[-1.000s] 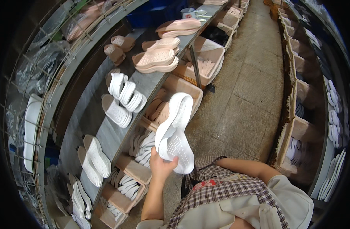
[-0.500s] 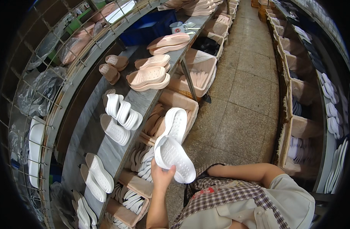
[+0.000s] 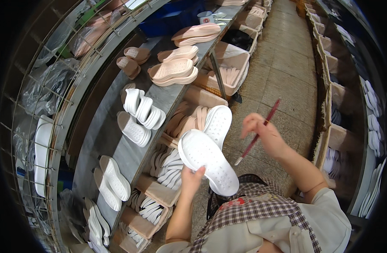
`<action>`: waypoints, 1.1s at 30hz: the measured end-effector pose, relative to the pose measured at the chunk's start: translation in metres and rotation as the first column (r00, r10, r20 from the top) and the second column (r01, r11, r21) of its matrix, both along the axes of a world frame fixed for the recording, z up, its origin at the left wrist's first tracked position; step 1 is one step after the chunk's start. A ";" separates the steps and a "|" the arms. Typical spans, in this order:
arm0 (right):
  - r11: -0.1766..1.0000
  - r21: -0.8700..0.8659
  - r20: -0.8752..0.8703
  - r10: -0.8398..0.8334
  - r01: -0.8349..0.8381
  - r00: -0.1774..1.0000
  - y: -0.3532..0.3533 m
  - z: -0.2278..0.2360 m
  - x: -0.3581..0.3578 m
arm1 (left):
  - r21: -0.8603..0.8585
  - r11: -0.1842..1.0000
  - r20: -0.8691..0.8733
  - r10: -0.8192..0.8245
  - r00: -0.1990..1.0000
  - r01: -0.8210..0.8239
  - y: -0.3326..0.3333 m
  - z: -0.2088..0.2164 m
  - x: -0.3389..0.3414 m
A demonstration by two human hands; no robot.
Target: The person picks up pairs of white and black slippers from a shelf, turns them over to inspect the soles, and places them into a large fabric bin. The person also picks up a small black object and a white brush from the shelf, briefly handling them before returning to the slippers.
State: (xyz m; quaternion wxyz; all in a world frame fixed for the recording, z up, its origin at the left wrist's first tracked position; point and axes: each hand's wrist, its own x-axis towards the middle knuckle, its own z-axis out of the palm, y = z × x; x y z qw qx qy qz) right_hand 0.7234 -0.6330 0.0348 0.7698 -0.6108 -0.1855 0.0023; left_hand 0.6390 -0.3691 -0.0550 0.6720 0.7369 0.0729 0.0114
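Observation:
In front of my body, my left hand (image 3: 191, 181) grips a pair of white shoe soles. The nearer white shoe sole (image 3: 206, 156) has a raised rim and rows of small holes, and it partly covers the other white sole (image 3: 219, 124) behind it. My thumb presses on the rim while the other fingers are hidden underneath. To the right of the soles, my right hand (image 3: 263, 133) is closed round a slim dark-red stick (image 3: 249, 145) with a pale tip, slanting down toward the soles without touching them. Its exact kind cannot be made out.
On the left, a grey bench (image 3: 113, 145) carries pink soles (image 3: 172, 71) and white soles (image 3: 149, 114). Below it stand cloth-lined baskets (image 3: 149, 192) of soles. A wire grid (image 3: 54, 122) rises at far left. The aisle floor (image 3: 282, 92) runs between this bench and more baskets (image 3: 341, 139) on the right.
My right hand has come up from beside the apron, bringing the dark-red stick into view. My left hand has shifted right with the soles, which have turned and spread apart.

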 end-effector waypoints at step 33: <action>0.911 -0.302 -0.195 0.229 -0.280 0.954 -0.017 -0.003 -0.022 | -0.060 0.997 -0.030 -0.042 0.999 0.040 -0.014 0.005 -0.001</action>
